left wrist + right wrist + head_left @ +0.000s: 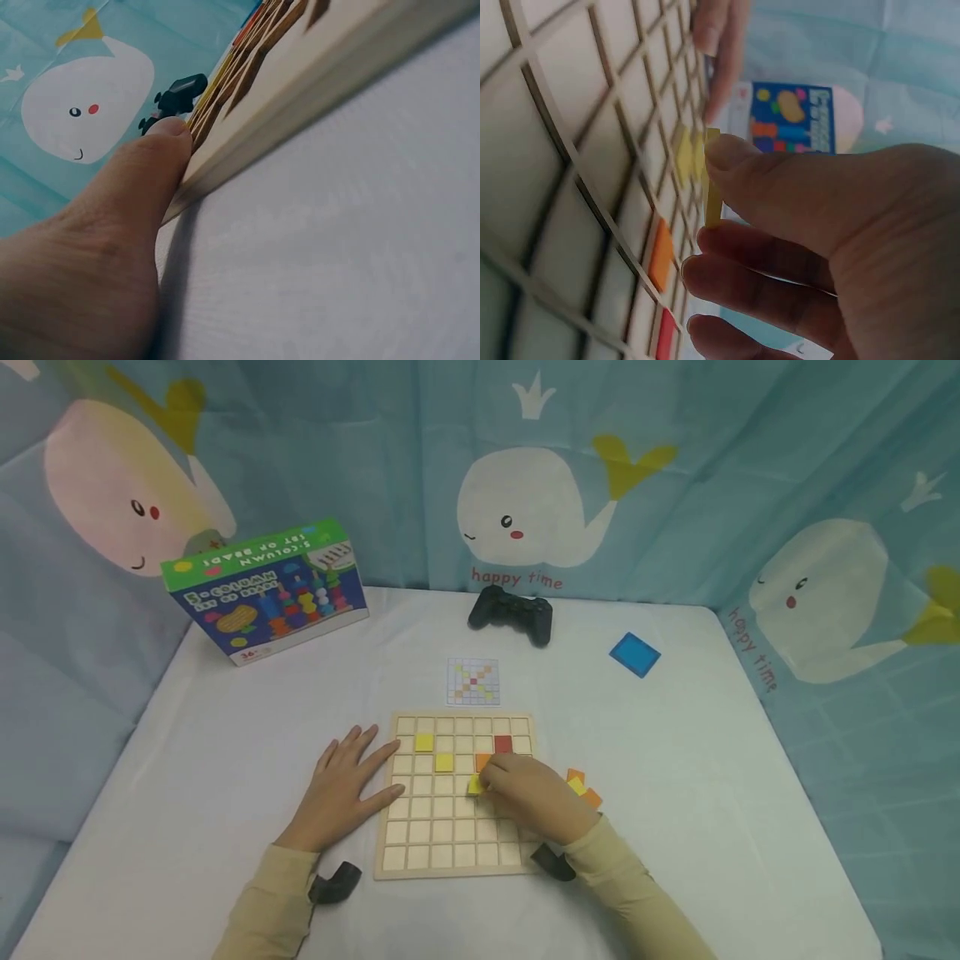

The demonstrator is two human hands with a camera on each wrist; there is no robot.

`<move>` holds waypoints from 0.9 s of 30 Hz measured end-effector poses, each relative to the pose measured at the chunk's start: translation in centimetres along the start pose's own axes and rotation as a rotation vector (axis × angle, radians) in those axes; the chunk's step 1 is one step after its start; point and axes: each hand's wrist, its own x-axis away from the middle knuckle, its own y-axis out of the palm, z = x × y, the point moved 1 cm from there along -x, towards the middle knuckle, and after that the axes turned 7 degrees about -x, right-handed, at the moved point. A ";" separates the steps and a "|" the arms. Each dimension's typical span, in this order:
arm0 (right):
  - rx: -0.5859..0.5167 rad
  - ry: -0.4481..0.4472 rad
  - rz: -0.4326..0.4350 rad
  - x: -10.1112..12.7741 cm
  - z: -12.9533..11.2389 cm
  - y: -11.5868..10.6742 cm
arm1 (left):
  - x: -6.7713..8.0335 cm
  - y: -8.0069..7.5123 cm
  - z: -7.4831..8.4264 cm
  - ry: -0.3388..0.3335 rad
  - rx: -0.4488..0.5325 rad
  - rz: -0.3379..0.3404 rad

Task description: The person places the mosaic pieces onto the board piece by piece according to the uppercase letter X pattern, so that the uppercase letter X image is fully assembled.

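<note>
A wooden grid board [442, 831] lies on the white table, with two yellow square tiles [424, 742], an orange tile [482, 762] and a red tile [503, 744] set in its cells. My right hand [536, 797] is over the board's middle and pinches a yellow tile [713, 180] between thumb and fingers, close over the cells. My left hand [341, 793] lies spread at the board's left edge, its thumb [161, 150] and index fingertip on the rim. Beyond the board lies a pattern card [473, 682] with coloured squares in crossing diagonals.
Loose orange and yellow tiles [576, 785] lie right of the board, partly behind my right hand. Farther back are a bead-set box [270, 593], a black game controller [512, 614] and a blue square piece [634, 654]. A whale-print curtain [375, 477] hangs behind the table.
</note>
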 end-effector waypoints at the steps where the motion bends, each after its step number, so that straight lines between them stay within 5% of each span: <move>1: 0.004 -0.005 0.005 -0.1 0.0 0.3 | 0.0 0.0 0.0 0.001 0.001 -0.001; 27: 0.091 0.017 -0.028 -1.7 0.0 2.7 | 0.0 -0.4 0.3 -0.011 -0.019 -0.010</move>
